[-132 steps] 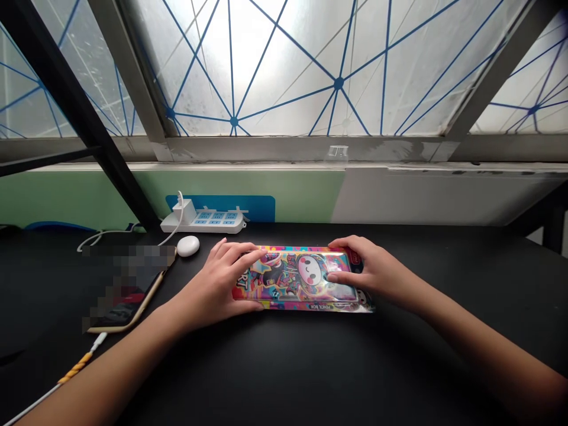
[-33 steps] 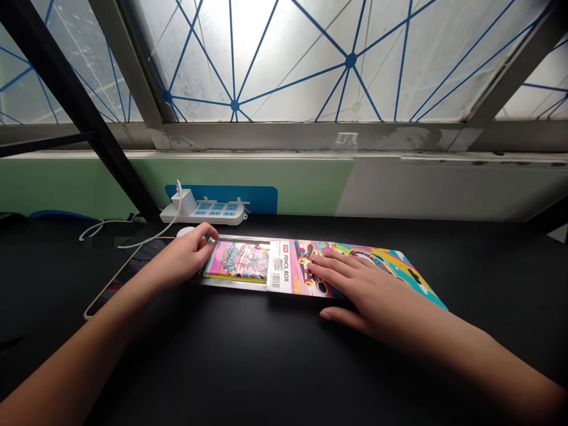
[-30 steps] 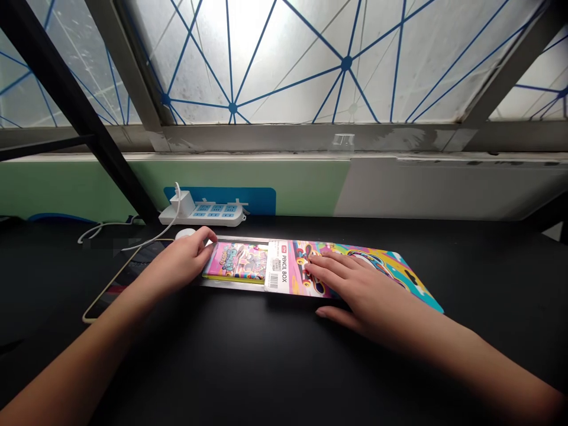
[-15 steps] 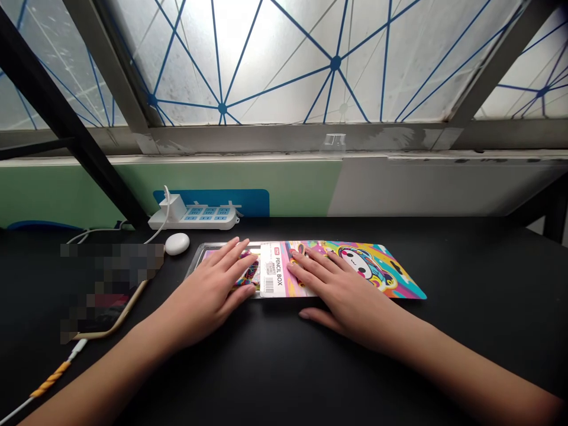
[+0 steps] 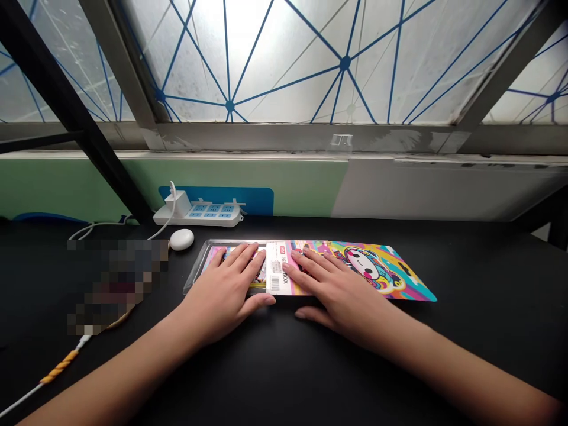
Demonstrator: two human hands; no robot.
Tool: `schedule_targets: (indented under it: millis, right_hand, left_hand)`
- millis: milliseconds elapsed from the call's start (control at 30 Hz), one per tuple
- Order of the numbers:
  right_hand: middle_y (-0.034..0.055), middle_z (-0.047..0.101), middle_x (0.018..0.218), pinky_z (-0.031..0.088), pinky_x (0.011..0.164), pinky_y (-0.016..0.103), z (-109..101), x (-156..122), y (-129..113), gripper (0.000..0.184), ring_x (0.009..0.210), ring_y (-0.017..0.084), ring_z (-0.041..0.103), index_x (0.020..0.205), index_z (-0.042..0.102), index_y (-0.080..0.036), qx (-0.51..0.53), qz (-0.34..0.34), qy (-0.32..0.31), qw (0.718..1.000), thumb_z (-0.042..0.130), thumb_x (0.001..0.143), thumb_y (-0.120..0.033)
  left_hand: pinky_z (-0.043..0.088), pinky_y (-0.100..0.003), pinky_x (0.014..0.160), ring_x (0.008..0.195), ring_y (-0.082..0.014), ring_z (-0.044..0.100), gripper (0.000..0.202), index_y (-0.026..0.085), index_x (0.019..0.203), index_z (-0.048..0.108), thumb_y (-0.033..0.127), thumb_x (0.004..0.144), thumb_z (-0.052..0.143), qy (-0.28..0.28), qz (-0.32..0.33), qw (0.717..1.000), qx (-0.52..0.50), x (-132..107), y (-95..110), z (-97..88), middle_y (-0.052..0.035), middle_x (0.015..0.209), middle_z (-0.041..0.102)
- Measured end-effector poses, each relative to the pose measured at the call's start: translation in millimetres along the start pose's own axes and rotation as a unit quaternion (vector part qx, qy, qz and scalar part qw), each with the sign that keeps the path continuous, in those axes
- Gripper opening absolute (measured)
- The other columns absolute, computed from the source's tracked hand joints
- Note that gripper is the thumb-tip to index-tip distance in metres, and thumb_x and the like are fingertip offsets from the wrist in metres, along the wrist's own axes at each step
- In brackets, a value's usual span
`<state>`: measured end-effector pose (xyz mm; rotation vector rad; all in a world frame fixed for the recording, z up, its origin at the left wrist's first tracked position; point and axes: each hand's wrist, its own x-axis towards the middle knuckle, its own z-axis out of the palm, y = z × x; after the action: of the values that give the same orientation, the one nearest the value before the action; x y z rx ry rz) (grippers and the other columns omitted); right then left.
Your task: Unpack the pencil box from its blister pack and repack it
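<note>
A colourful pencil box (image 5: 368, 266) lies flat on the black desk, printed with a cartoon face, and a clear plastic tray (image 5: 200, 266) shows at its left end. Across its middle runs a white label (image 5: 276, 284), partly covered by fingers. My left hand (image 5: 228, 290) rests palm down over the clear part, its fingers spread and the thumb at the near edge by the label. My right hand (image 5: 332, 284) lies flat on the printed part, fingers outstretched, the thumb on the desk side. Both hands are open. What sits under the palms is hidden.
A white power strip (image 5: 199, 214) with a plugged-in charger stands against the wall. Nearby sits a small white oval case (image 5: 181, 239). On the left a blurred-out device (image 5: 119, 290) lies with a cable (image 5: 60, 367) attached. A black slanted post (image 5: 89, 130) rises at the left.
My left hand has slid slightly right along the box, with its thumb now reaching below the label. My right hand's fingers have moved slightly left over the label. The camera view has shifted a little.
</note>
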<state>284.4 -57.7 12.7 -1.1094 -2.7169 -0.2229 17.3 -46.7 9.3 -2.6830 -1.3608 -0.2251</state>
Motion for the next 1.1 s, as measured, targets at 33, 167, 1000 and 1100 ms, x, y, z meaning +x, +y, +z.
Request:
schedule_targets:
  millis: [33, 167, 1000, 1100]
  right_hand:
    - [0.0176, 0.047, 0.158, 0.042, 0.113, 0.063, -2.7, -3.6, 5.2, 0.071, 0.145, 0.042, 0.043, 0.153, 0.047, -0.018, 0.006, 0.001, -0.009, 1.0, 0.07, 0.091, -0.044]
    - [0.012, 0.054, 0.154, 0.047, 0.111, 0.059, -13.8, -19.4, 27.7, 0.063, 0.141, 0.038, 0.049, 0.15, 0.052, -0.024, 0.018, 0.026, -0.03, 0.999, 0.069, 0.092, -0.039]
    - [0.0096, 0.048, 0.156, 0.051, 0.11, 0.053, -62.6, -27.8, -33.7, 0.081, 0.141, 0.031, 0.05, 0.164, 0.024, -0.022, -0.045, -0.043, 0.126, 0.99, 0.041, 0.087, -0.003]
    - [0.0176, 0.048, 0.154, 0.054, 0.107, 0.051, -31.0, -19.0, -88.5, 0.066, 0.14, 0.037, 0.05, 0.154, 0.043, -0.008, -0.018, -0.136, 0.061, 0.989, 0.047, 0.089, -0.013]
  left_hand:
    - [0.034, -0.061, 0.116, 0.149, -0.0377, 0.038, 0.077, 0.016, 0.157, 0.041, 0.068, 0.101, 0.036, 0.004, 0.0, 1.0, 0.001, -0.6, -1.4, 0.0, -0.017, 0.162, 0.041]
    - [0.035, -0.057, 0.116, 0.148, -0.0377, 0.04, 0.076, 0.017, 0.155, 0.044, 0.068, 0.101, 0.037, 0.021, 0.009, 1.0, -0.014, -2.4, -6.7, -3.3, -0.0162, 0.161, 0.043]
    - [0.04, -0.053, 0.113, 0.139, -0.0323, 0.051, 0.049, 0.025, 0.142, 0.062, 0.049, 0.104, 0.041, 0.007, -0.061, 0.992, -0.107, 12.3, -52.7, -12.6, -0.0083, 0.151, 0.057]
    - [0.046, -0.048, 0.106, 0.128, -0.0315, 0.06, 0.045, 0.026, 0.133, 0.069, 0.05, 0.103, 0.046, 0.01, -0.044, 0.994, -0.102, 23.1, -46.6, -19.8, -0.0091, 0.143, 0.064]
